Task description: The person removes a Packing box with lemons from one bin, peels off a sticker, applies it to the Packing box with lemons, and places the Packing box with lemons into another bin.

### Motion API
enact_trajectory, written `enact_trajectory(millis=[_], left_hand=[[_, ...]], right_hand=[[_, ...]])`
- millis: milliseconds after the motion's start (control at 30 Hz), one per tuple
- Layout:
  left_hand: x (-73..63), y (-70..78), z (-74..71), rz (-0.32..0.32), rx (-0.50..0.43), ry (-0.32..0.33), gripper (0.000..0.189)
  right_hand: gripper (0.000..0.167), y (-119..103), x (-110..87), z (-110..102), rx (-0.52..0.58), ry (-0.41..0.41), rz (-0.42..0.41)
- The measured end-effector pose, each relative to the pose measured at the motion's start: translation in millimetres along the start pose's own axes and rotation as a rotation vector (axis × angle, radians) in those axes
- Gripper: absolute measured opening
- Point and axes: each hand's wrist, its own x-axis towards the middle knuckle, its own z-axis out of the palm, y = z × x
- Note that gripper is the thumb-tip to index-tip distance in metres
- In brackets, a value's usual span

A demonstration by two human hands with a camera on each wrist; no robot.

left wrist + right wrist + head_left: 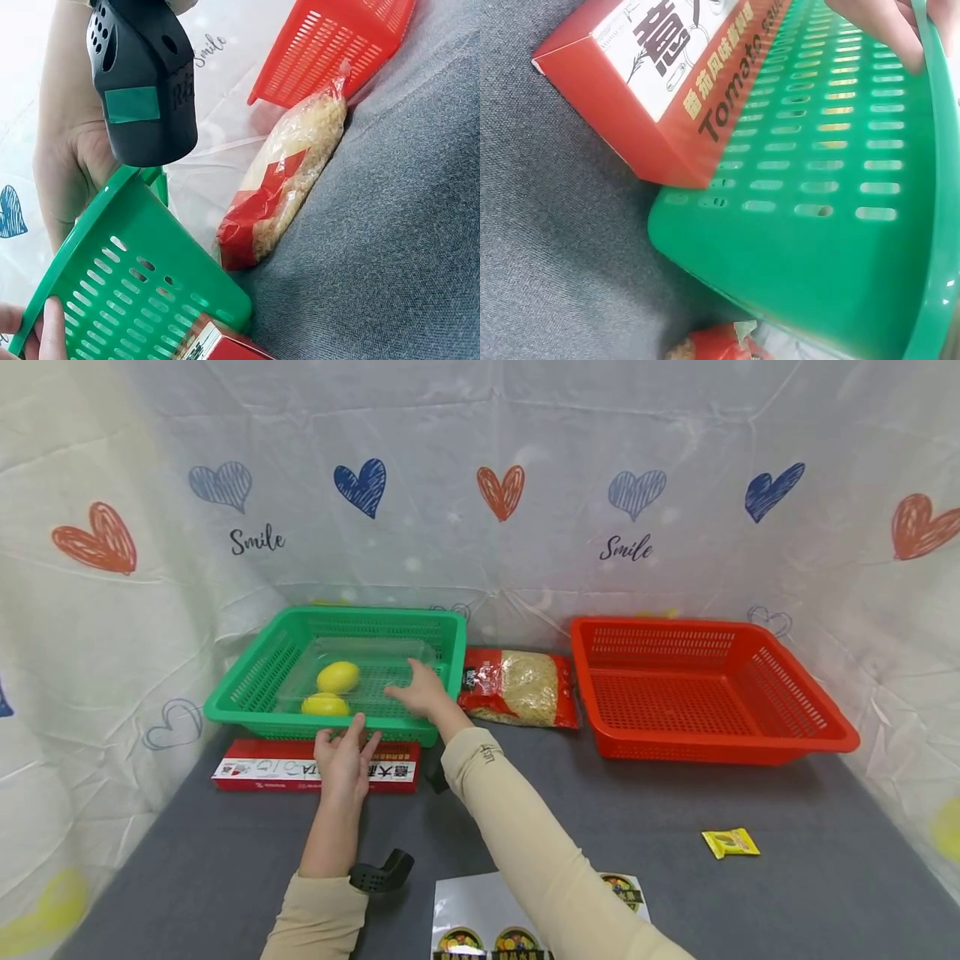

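Two lemons (337, 677) lie toward the left in a clear plastic container (375, 652) inside the green basket (255, 724). My left hand (345, 760) is at the front of that basket and pinches its rim, as the right wrist view shows fingers (881, 30) on both sides of it. Over the right end of the clear container reaches my right hand (426, 689), index finger and thumb spread apart. In the left wrist view the right hand (90, 154) is partly hidden behind the basket's rim.
A red pasta box (315, 783) lies against the basket's front. Between the green basket and a red basket (720, 749) is a red-and-clear food bag (525, 687). A small yellow packet (731, 842) lies front right; a sticker sheet (472, 902) sits at the front edge.
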Motion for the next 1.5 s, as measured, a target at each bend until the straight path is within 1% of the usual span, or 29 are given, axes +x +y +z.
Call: enact_trajectory(millis=[67,167,267,333,500,700,867,1100,1300,1500], left_hand=[[0.3,-0.2,0.7,-0.001,-0.009,-0.002,0.053],[0.2,-0.5,1.0,-0.003,-0.009,0.003,0.048],[-0.5,-0.6,0.5,0.007,0.005,0.011,0.049],[-0.7,-0.5,0.2,0.016,0.012,0.012,0.053],[-0.7,-0.3,0.1,0.018,0.015,0.007,0.056],[-0.9,1.4,-0.7,0.019,-0.004,-0.002,0.049],[-0.5,0.5,-0.7,0.013,-0.004,0.002,0.053],[0.2,-1.7,-1.0,0.009,-0.008,0.014,0.042],[-0.4,-1.7,-0.5,0.024,-0.005,0.005,0.048],[-0.3,-2.3,-1.8,0.026,-0.003,0.002,0.051]], right_hand=[[0.063,0.5,0.4,-0.3,0.034,-0.005,-0.012],[0.058,1.7,0.7,0.2,0.104,-0.011,-0.004],[0.055,2.3,1.0,2.2,0.152,-0.003,-0.007],[0.054,2.6,1.7,3.7,0.170,0.011,-0.016],[0.051,3.6,3.1,5.5,0.154,0.043,-0.043],[0.046,1.2,3.6,5.1,0.129,0.076,-0.077],[0.044,2.5,5.5,6.7,0.132,0.112,-0.064],[0.040,2.7,4.2,7.1,0.140,0.166,-0.057],[0.039,2.5,2.8,7.0,0.126,0.189,-0.077],[0.040,2.5,-1.6,6.3,0.114,0.232,-0.106]])
